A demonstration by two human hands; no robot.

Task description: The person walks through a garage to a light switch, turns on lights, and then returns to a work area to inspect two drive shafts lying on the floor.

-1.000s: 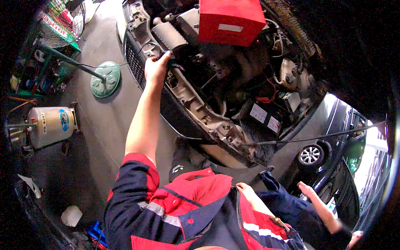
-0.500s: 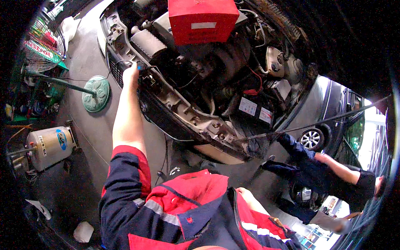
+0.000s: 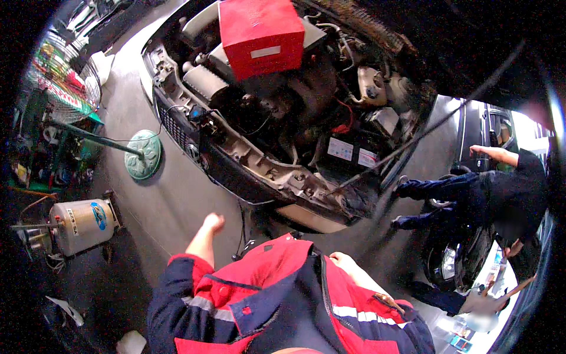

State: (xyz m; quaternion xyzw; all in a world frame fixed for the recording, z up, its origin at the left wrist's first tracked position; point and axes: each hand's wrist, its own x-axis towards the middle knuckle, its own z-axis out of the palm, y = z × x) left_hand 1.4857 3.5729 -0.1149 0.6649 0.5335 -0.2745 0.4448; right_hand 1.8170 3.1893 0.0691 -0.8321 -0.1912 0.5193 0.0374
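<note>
From here, the left hand (image 3: pixel 214 223) looks curled, its fingers too small to read; I can't tell whether it grips anything. The right hand (image 3: pixel 341 259) shows only partly by the jacket (image 3: pixel 259 268), its hold equally unclear. Ahead of both lies the open engine bay (image 3: pixel 243 145), grimy, tan-railed, shadowy inside, a red box (image 3: pixel 262 36) on top.

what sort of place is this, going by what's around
Most likely a vehicle repair workshop: there is a dark, tan-edged open car engine bay, a black rectangular battery with white labels inside it, and a silvery cylindrical tank off to the left.
</note>
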